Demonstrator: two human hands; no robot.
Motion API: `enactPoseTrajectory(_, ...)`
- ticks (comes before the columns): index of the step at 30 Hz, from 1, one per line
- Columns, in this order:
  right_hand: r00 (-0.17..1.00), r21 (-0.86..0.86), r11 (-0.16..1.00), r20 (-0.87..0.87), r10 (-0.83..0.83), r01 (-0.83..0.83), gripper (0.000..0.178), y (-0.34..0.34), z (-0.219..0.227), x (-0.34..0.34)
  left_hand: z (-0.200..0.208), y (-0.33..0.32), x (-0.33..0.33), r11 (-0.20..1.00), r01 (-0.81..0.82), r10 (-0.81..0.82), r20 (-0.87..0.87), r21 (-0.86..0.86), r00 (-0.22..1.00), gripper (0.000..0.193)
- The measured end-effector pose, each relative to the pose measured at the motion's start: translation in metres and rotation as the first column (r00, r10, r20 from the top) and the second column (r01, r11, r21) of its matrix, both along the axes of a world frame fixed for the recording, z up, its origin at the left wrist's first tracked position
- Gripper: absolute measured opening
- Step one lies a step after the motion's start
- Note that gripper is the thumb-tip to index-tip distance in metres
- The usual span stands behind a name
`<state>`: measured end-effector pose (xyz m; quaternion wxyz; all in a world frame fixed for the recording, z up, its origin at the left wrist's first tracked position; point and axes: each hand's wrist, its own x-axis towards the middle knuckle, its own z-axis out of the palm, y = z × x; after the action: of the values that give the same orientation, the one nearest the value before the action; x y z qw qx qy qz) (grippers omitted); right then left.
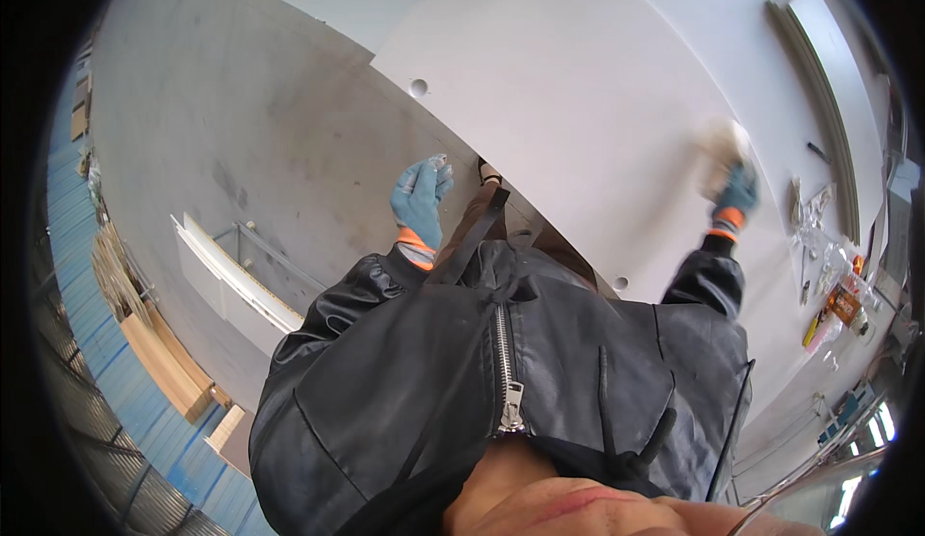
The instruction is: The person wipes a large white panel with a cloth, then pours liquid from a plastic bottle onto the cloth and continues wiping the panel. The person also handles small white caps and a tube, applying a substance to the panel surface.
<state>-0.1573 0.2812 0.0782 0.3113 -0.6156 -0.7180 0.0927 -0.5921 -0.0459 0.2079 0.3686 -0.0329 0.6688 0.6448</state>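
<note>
My right hand (pixel 737 194), in a blue-grey glove with an orange cuff, holds a pale beige rag (pixel 721 151) against a large white panel (pixel 578 103). The rag is smeared by motion. The panel has a round hole near its left corner and another near its front edge. My left hand (pixel 420 204), gloved the same way, is held off the panel's left edge with its fingers curled together. A small whitish, shiny bit (pixel 437 161) shows at those fingertips; what it is I cannot make out.
Clear plastic bags (pixel 814 209), a dark pen-like tool (pixel 818 153) and an orange packet (pixel 848 307) lie on the right. A long grey-edged board (pixel 819 103) stands beyond them. At lower left are a rack with white panels (pixel 226 271) and stacked wood boards (pixel 164 363).
</note>
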Motion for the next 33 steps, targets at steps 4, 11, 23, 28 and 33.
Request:
enactPoseTrajectory(4,0.782,-0.109,0.782,0.221,-0.583,0.614,0.038,0.041,-0.041,0.081,-0.025,-0.013,-0.055,1.000,-0.009,0.008,-0.036,-0.020,0.999,0.020)
enactPoseTrajectory(11,0.447,0.152,0.984,0.876,-0.178,0.094,0.040,0.046,-0.060,-0.306,-0.085,-0.070,-0.125,0.952,-0.104,0.116,0.024,-0.288,0.993,0.021)
enactPoseTrajectory(23,0.310,-0.707,-0.259,-0.568,0.763,-0.658,0.032,-0.277,0.022,-0.567,-0.221,-0.118,-0.125,0.671,0.670,-0.704,0.012,-0.318,0.710,0.017)
enactPoseTrajectory(28,0.524,-0.639,-0.241,-0.751,0.403,-0.731,0.040,-0.217,0.036,-0.519,-0.267,-0.115,-0.121,0.165,0.718,-0.925,-0.358,-0.676,-0.125,0.018)
enactPoseTrajectory(33,0.211,-0.084,0.194,-0.472,0.856,-0.977,0.029,-0.141,0.038,-0.423,-0.246,-0.065,-0.105,0.278,0.793,-0.908,-0.419,-0.542,0.033,0.020)
